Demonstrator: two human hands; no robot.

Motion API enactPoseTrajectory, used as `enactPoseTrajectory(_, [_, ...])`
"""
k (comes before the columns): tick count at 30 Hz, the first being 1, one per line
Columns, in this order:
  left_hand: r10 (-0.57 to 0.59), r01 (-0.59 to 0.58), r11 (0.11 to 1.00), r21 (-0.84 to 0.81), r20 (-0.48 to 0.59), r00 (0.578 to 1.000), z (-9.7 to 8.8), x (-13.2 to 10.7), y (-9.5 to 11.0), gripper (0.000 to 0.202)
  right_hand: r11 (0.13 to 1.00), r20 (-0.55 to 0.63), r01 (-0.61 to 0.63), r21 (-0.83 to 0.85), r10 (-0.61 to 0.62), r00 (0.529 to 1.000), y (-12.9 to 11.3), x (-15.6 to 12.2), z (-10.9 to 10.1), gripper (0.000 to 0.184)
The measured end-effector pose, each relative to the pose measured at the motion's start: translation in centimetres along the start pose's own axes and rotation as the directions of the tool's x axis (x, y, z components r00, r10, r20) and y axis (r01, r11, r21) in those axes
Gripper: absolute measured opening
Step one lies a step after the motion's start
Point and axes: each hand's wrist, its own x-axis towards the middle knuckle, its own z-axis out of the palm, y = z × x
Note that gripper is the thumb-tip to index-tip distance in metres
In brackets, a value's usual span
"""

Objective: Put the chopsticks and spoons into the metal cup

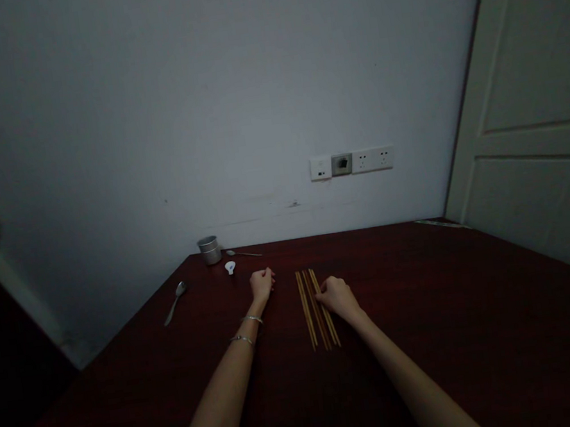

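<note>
Several chopsticks (306,309) lie side by side on the dark red table (459,302), pointing away from me; some are pale yellow, the middle ones darker brown. My right hand (340,297) is at their right side, thumb and fingers pinched on the rightmost pale chopsticks; its fingertips are partly hidden. To the left of the row, my left hand (261,285) rests on the table as a loose fist, apart from the chopsticks. Nothing shows sticking out of it. Two bracelets circle the left wrist.
Farther left are a metal cup (210,250), a small white spoon (230,267), a thin long-handled spoon (244,253) and a metal spoon (175,303). Behind the table stands a white wall with a row of sockets (350,163). A pale door (538,138) borders the right side.
</note>
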Motion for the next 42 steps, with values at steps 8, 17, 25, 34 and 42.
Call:
enactPoseTrajectory(8, [0.025,-0.025,1.0,-0.012,0.003,1.0,-0.1,-0.2,-0.1,0.034,0.999,0.017,-0.031,0.012,0.03,0.999,0.1,0.1,0.1,0.023])
enactPoseTrajectory(17, [0.012,-0.011,0.999,-0.03,0.009,1.0,-0.1,-0.4,0.2,0.032,1.0,0.009,0.01,0.001,-0.01,1.0,0.4,0.4,-0.4,0.024])
enactPoseTrajectory(25, [-0.016,0.017,0.999,-0.029,0.029,0.999,-0.3,-0.9,0.9,0.032,0.998,-0.003,0.039,-0.047,-0.039,0.999,-1.1,1.2,-2.5,0.027])
enactPoseTrajectory(34, [-0.048,0.056,0.997,-0.053,0.142,0.989,-1.5,-1.6,2.3,0.03,0.938,-0.062,0.195,-0.285,-0.221,0.973,2.7,5.1,-1.1,0.036])
enactPoseTrajectory(42, [0.183,-0.192,0.981,0.023,0.214,0.959,-6.7,2.2,6.8,0.035,0.896,-0.042,0.162,-0.414,-0.196,0.98,6.8,6.5,0.4,0.046])
